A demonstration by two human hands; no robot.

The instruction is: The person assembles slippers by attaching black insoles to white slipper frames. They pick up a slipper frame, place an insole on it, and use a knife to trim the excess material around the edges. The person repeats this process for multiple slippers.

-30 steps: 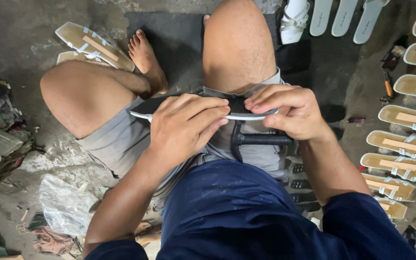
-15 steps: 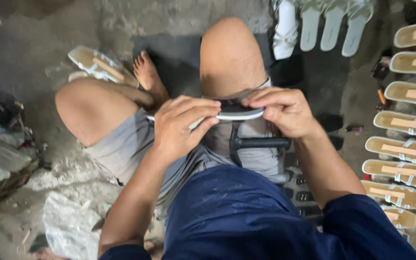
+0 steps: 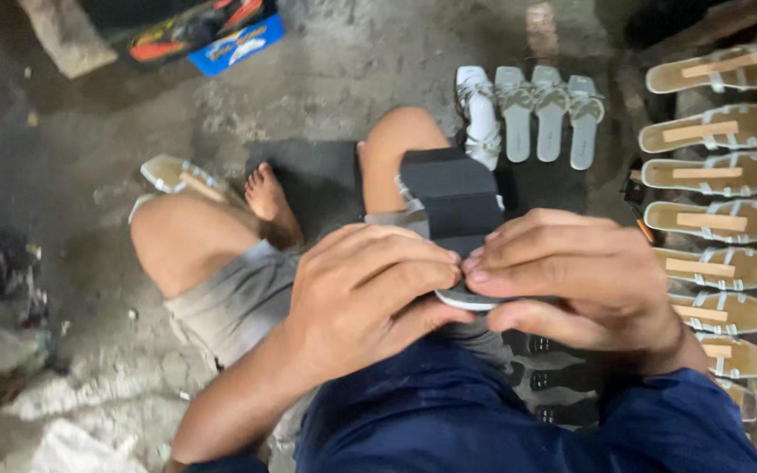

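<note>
Both hands have risen closer to the camera since the earlier frames, and the sole now points away, end-on. Beyond the fingers lies the grey floor (image 3: 378, 79); right of them runs a column of tan sandals (image 3: 711, 219), and past their tips four white sandals (image 3: 532, 109). Left hand (image 3: 370, 293) and right hand (image 3: 571, 280) meet fingertip to fingertip, clenched on the dark sole (image 3: 466, 300), pinched between them over the lap.

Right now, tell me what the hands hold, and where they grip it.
Both hands, left hand and right hand, hold one dark sole with a pale edge. Their fingertips meet on top of its near end and cover most of it.
</note>
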